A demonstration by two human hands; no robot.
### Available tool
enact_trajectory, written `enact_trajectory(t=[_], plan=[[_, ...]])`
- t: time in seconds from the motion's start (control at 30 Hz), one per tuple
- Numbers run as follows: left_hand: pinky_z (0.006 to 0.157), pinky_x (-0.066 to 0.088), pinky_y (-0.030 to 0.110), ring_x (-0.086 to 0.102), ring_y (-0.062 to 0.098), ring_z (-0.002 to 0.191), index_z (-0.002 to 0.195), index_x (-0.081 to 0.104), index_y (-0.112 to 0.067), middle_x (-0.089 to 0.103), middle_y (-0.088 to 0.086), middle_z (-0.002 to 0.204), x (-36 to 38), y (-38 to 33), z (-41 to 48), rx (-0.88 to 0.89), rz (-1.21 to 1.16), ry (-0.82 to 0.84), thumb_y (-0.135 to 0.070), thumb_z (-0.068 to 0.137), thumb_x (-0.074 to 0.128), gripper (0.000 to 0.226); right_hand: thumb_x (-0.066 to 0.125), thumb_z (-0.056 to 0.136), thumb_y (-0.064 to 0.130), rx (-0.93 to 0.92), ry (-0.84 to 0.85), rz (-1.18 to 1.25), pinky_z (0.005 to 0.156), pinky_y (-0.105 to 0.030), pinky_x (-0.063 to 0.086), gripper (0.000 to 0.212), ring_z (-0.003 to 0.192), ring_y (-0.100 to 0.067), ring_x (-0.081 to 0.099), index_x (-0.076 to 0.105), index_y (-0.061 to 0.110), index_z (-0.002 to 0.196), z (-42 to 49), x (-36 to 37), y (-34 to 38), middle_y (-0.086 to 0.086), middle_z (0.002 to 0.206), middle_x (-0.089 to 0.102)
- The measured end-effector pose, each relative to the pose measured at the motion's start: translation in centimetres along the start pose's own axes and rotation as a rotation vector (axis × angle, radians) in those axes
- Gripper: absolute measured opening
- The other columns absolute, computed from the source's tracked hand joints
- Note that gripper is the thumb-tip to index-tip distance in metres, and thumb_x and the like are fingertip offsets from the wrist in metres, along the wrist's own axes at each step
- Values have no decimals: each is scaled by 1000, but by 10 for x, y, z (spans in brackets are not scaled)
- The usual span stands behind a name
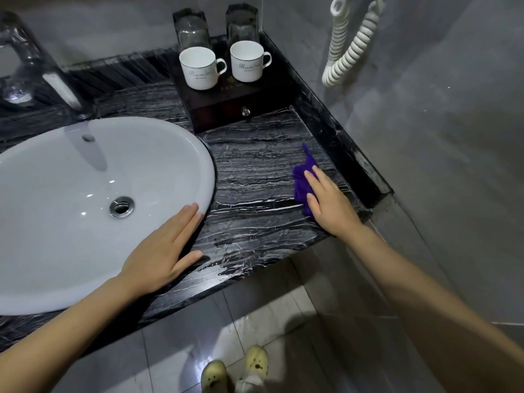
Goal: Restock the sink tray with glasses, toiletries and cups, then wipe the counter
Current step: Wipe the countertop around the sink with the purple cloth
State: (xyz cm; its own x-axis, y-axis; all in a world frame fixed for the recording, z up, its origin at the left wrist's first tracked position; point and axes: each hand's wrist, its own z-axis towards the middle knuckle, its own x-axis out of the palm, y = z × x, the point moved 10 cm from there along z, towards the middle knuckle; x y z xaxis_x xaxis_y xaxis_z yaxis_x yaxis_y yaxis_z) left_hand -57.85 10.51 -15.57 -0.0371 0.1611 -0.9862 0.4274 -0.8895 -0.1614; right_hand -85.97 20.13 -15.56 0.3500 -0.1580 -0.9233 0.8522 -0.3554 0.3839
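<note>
Fingers (190,211) of left hand (158,258) extended, flat and close together, gripping nothing; palm pressed on rim of white sink (85,251), fingertips reaching toward dark veined counter (255,177), thumb lying on wet counter edge. Left forearm entering from lower left, across sink's near rim. Chrome drain (122,207) at basin centre; faucet (42,63) at rear left, blurred. Dark wooden tray (226,106) with knobbed drawer front in rear corner of counter, bearing two white cups (200,68), handles to the right, side by side; behind them two clear glasses (192,31), upside down on tray's back edge. Right hand (330,204) flat, fingers straight and slightly spread, pressing purple cloth (302,180) onto counter near raised right kerb; cloth bunched, protruding beyond fingertips and thumb side. Right forearm stretched in from lower right. White coiled cord (348,43) hanging on grey wall at upper right. Tiled floor below, pale yellow clogs (235,370) at bottom centre.
</note>
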Motion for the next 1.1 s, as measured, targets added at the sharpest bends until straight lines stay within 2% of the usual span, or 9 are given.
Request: enact_trajectory(t=[0.3, 0.47, 0.63, 0.8, 0.9, 1.03, 1.1], plan=[[117, 5, 23, 16, 20, 143, 146, 21, -8, 17, 10, 156, 1, -1, 1, -4, 18, -2, -59, 93, 19, 74, 33, 96, 26, -30, 15, -13, 118, -40, 24, 53, 143, -29, 24, 30, 8, 145, -22, 31, 61, -14, 155, 25], [117, 6, 23, 17, 20, 143, 146, 22, -8, 18, 10, 155, 0, -2, 1, -11, 26, -7, -60, 93, 17, 75, 34, 97, 24, -7, 11, 33, 119, -36, 16, 52, 145, -28, 18, 27, 8, 146, -34, 48, 113, -14, 157, 20], [115, 9, 25, 27, 27, 139, 142, 30, -3, 27, 15, 151, -2, 10, -16, -81, 23, -20, -61, 92, 17, 78, 32, 99, 25, 65, -33, 53, 118, -34, 13, 50, 146, -25, 16, 26, 11, 147, -39, 59, 143, -11, 158, 19], [115, 1, 19, 18, 19, 141, 145, 24, -5, 19, 9, 153, -6, 38, -65, -151, 10, -46, -64, 91, 13, 81, 32, 99, 23, 79, -21, 60, 121, -33, 11, 51, 147, -24, 14, 24, 10, 148, -47, 76, 179, -10, 158, 17], [113, -1, 17, 15, 16, 142, 146, 22, -8, 16, 6, 154, -10, 55, -88, -184, 19, -64, -65, 89, 12, 82, 28, 96, 23, 89, -51, 47, 121, -38, 15, 53, 146, -26, 18, 27, 8, 146, -53, 87, 204, -12, 157, 22], [113, 0, 19, 18, 18, 141, 145, 23, -7, 18, 7, 153, -11, 71, -110, -204, 44, -55, -65, 89, 8, 83, 25, 94, 26, 159, -77, -6, 120, -36, 11, 56, 145, -29, 18, 26, 5, 146, -62, 99, 223, -16, 156, 22], [113, -2, 19, 20, 20, 140, 144, 26, -4, 22, 11, 152, -11, 80, -120, -207, 60, -41, -63, 91, 8, 81, 21, 90, 29, 223, -122, -15, 118, -39, 18, 60, 142, -31, 27, 33, 3, 143, -71, 102, 231, -19, 152, 30]])
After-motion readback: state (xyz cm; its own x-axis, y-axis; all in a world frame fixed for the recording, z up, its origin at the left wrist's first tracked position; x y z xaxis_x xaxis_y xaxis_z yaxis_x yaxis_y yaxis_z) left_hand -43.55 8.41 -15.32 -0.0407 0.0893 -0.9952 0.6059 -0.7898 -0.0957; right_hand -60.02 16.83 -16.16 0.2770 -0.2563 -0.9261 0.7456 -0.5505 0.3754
